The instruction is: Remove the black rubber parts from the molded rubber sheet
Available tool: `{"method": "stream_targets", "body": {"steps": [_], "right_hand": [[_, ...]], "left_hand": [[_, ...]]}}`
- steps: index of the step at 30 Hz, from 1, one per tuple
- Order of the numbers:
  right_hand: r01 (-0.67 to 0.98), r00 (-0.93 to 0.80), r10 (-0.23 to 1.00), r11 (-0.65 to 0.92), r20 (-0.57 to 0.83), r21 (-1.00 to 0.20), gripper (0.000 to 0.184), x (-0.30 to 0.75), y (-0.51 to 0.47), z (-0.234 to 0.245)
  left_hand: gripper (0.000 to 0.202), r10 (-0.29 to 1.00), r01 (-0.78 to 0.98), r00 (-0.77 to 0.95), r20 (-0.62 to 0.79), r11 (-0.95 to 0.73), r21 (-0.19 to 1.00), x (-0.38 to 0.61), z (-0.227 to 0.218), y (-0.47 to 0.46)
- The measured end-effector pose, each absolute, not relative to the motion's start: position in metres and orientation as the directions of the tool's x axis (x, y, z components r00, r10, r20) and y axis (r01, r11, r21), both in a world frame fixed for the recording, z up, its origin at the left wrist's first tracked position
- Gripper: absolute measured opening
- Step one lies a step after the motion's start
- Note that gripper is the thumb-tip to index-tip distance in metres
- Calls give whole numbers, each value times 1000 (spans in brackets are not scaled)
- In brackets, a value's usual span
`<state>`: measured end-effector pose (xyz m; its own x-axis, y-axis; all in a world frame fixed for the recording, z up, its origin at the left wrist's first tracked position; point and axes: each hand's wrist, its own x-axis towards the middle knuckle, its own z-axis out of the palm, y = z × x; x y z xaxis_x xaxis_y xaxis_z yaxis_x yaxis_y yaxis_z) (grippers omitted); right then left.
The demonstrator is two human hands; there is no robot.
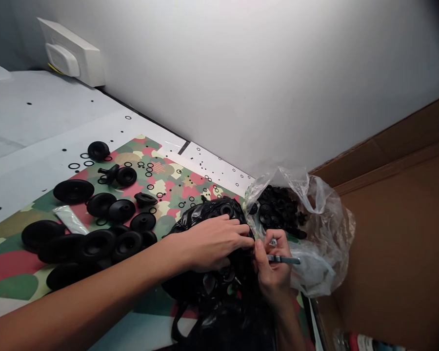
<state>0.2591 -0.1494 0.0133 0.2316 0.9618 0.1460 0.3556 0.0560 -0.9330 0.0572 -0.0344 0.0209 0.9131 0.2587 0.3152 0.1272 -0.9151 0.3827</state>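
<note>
My left hand [214,241] reaches across a shiny black plastic bag [208,217] full of black rubber parts, its fingers curled together and pinching something small and dark at the bag's right edge. My right hand [272,268] sits just beside it, closed around a thin grey pen-like tool [283,259] that points right. Both hands meet close to the black bag, with a clear plastic bag [314,229] of small black rubber parts just behind them.
Several black round rubber caps [98,243] and many tiny black O-rings [149,173] lie on a camouflage-patterned mat [7,268]. A small white packet [71,219] lies among them. A cardboard box wall [398,234] stands on the right. A white socket box [71,51] hangs on the wall.
</note>
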Motion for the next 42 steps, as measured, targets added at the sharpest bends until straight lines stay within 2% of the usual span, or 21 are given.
{"method": "stream_targets", "body": {"steps": [3, 7, 14, 25, 30, 34, 39, 42], "right_hand": [[483, 184, 949, 141, 258, -864, 25, 258, -150, 7], [622, 78, 914, 268, 399, -735, 18, 262, -152, -4], [635, -68, 898, 375, 434, -675, 22, 265, -154, -6], [649, -94, 824, 477, 559, -593, 25, 258, -148, -12], [629, 91, 824, 388, 559, -674, 33, 250, -144, -12], [538, 223, 859, 285, 460, -793, 35, 245, -140, -9], [408, 298, 893, 199, 336, -891, 37, 242, -134, -3], [349, 311, 904, 179, 293, -920, 40, 242, -130, 1]], "left_hand": [[34, 261, 127, 915, 307, -910, 394, 58, 21, -33], [22, 264, 133, 921, 285, -904, 407, 58, 22, -31], [21, 260, 147, 943, 210, -886, 440, 54, 31, -28], [23, 316, 177, 933, 172, -819, 546, 50, 36, -22], [31, 342, 191, 924, 173, -801, 567, 47, 35, -23], [34, 351, 197, 920, 172, -796, 572, 46, 32, -25], [37, 349, 191, 922, 166, -785, 590, 44, 32, -24], [32, 351, 183, 922, 163, -765, 617, 43, 35, -22]]}}
